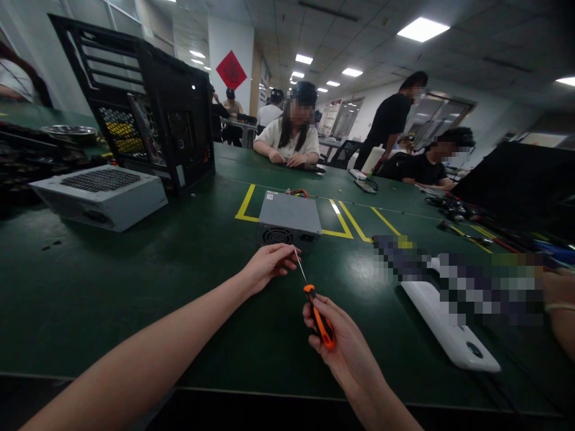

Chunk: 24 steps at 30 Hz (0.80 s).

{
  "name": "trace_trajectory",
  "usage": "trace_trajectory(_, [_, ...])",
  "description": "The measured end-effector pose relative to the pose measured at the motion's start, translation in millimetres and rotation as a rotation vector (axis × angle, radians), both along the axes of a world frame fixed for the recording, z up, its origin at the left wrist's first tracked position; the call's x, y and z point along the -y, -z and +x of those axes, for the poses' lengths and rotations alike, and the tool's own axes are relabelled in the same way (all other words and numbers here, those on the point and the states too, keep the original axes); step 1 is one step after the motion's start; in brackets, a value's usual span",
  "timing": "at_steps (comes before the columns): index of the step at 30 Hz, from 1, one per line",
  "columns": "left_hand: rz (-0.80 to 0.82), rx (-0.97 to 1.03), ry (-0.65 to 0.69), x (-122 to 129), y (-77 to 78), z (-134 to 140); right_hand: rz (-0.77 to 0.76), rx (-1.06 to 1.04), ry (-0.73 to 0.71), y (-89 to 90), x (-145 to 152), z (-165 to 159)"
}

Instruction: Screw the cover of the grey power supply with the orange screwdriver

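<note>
My right hand [339, 335] is wrapped around the orange and black handle of a screwdriver [322, 320]. Its thin metal shaft points up and away, to the fingertips of my left hand [272, 267]. Thumb and forefinger of that hand are pinched together at the screwdriver's tip; whatever is between them is too small to make out. Just beyond my left fingers a grey computer power supply [290, 214] lies on the green table [215, 353], its fan grille and socket facing me. Coloured wires stick out behind it.
At the left are a second power supply [135, 200], a black computer case [175, 126] and a metal bowl [72, 131]. Yellow tape [246, 203] marks the table. A white device [444, 320] lies at right, beside a partly blurred area. A person [287, 134] sits opposite.
</note>
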<state>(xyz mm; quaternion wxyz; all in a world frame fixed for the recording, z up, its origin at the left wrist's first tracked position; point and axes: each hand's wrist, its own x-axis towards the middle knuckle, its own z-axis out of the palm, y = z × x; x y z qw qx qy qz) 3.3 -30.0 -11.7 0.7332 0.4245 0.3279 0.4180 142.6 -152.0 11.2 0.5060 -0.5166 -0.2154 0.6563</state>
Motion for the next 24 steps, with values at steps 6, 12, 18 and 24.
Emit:
trace_trajectory(6, [0.019, -0.017, 0.019, -2, 0.2, -2, 0.028, 0.016, -0.031, 1.6, 3, 4])
trace_trajectory(12, [-0.015, -0.045, 0.037, -4, -2.4, -4, 0.046, 0.033, -0.056, 0.8, 4, 8])
trace_trajectory(18, [0.049, -0.112, 0.058, -4, -3.4, -4, 0.077, 0.095, -0.071, 0.2, 8, 12])
trace_trajectory(24, [0.140, -0.176, 0.105, -5, -1.3, -7, 0.078, 0.098, -0.099, -0.5, 9, 12])
